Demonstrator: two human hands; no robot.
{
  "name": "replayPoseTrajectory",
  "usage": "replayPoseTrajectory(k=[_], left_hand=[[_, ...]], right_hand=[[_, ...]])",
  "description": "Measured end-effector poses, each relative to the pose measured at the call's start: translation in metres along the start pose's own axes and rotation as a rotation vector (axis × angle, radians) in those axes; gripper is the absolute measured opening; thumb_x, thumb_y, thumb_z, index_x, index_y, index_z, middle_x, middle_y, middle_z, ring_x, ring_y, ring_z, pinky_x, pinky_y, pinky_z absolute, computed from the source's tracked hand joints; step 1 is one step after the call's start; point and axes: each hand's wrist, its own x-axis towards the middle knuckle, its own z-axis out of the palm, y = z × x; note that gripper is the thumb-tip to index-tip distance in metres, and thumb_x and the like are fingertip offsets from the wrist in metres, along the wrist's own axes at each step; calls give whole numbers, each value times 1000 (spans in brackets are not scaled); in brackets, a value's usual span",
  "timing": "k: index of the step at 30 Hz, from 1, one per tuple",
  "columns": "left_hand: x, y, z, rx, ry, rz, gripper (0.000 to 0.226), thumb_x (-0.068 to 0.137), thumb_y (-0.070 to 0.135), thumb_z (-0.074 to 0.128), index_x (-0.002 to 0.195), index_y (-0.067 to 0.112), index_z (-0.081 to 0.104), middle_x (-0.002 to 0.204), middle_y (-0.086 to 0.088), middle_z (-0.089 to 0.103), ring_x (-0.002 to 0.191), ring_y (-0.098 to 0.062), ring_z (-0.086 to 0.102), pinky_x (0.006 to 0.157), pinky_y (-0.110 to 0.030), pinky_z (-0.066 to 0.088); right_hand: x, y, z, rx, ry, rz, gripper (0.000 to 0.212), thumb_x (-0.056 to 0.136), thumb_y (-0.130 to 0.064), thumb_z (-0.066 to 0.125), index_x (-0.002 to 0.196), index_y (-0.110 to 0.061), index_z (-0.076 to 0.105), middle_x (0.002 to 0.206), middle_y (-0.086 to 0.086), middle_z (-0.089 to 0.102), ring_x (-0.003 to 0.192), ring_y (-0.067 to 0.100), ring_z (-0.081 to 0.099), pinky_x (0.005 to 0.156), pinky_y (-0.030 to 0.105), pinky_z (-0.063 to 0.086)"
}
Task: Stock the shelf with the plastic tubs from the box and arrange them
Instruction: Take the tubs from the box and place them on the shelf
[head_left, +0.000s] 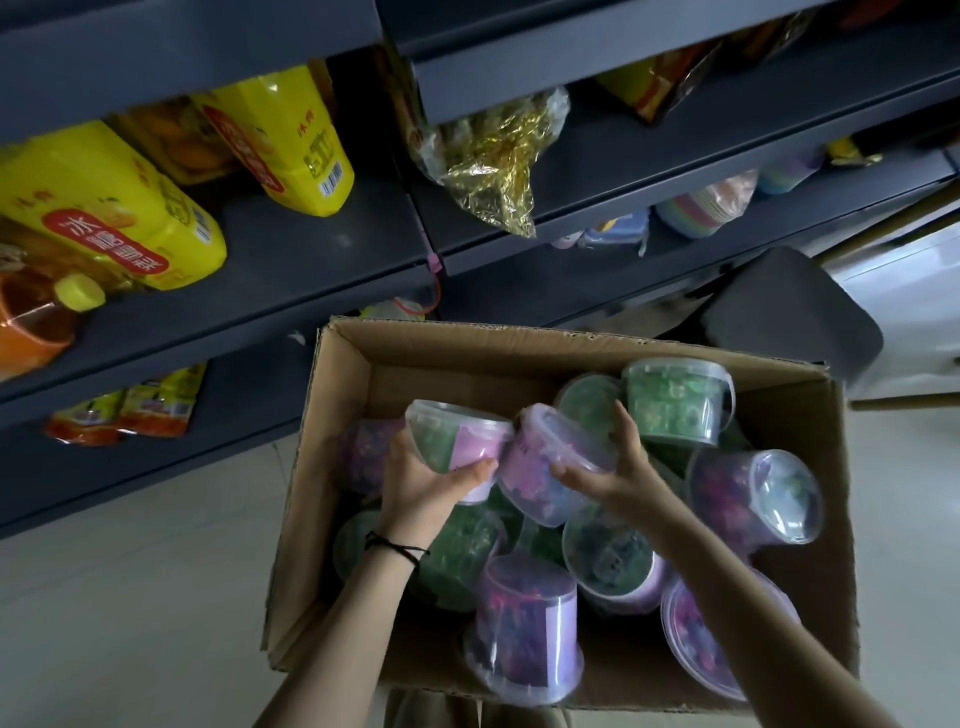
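An open cardboard box (343, 415) stands on the floor in front of dark shelves (311, 249). Several clear plastic tubs with green or purple contents lie jumbled inside it. My left hand (421, 483) grips a green-filled tub with a pink label (457, 441) from below, lifted over the pile. My right hand (618, 467) holds a purple-filled tub (540, 478) beside it, fingers curled over its lid rim. The two held tubs touch each other. Another green tub (675, 400) rests at the back of the box.
Yellow bottles (104, 208) and an orange tub (31, 332) fill the left shelf. A gold foil bag (493, 161) and coloured containers (701, 208) sit on the right shelves. Snack packets (135, 410) lie on the lowest shelf. A dark stool (795, 312) stands right of the box.
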Motion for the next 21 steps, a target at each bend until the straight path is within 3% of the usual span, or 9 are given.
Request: replayPoseTrajectory(k=[2,5,7,9,12,15,17,19,21], left_hand=[[0,4,1,8,-5,-8,69,49,47,92,104,13,66,99,-7,72,90,-21,71,77,-47,58],[-5,13,2,-32,-4,-1,61,48,44,91,97,16,68,91,-2,74,84,-15,71,73,-37,59],[-13,29,2,-102,23,6,56,48,35,90,96,18,66,87,2,74,81,-5,70,67,-21,54],[-24,45,-2,-140,32,41,60,51,28,90,104,15,64,90,3,72,83,-1,68,66,-14,50],[-47,77,-14,-172,48,130,69,56,29,90,115,11,62,104,-2,71,100,-14,68,80,-23,53],[-79,130,-29,-244,11,234,67,65,19,85,124,10,56,118,-7,67,112,-25,63,93,-42,51],[-101,167,-39,-291,24,323,69,67,12,83,128,6,51,122,-13,63,115,-29,60,96,-45,49],[-121,205,-48,-355,64,371,67,68,11,83,127,7,52,121,-13,64,114,-30,61,95,-49,49],[-141,243,-56,-328,76,457,54,73,1,79,120,19,61,116,-6,68,110,-24,63,92,-44,51]], right_hand=[[-4,3,8,27,45,-14,146,42,-59,88,154,-25,1,149,7,36,133,19,38,108,38,38],[2,-3,10,43,103,-28,127,52,-38,92,152,-20,15,139,6,47,122,19,48,103,38,44],[-1,-15,9,19,123,-111,126,42,-52,90,147,-17,29,138,4,46,125,20,48,105,41,43],[-11,-28,3,14,146,-205,128,33,-67,87,141,-20,37,135,0,45,124,17,47,105,42,43],[-44,-53,-11,191,167,-335,122,34,-60,89,139,-26,36,131,-12,47,124,11,48,104,44,45],[-86,-90,-28,296,146,-409,123,35,-50,92,141,-30,31,130,-6,48,117,5,55,95,35,53],[-118,-121,-39,318,142,-468,127,36,-46,91,144,-26,27,128,-7,49,112,1,57,92,27,53],[-146,-152,-48,328,162,-511,125,42,-46,94,144,-26,26,128,-9,48,116,6,54,99,33,50],[-171,-184,-58,317,180,-570,119,45,-42,95,141,-22,28,129,-7,49,118,8,53,102,36,47]])
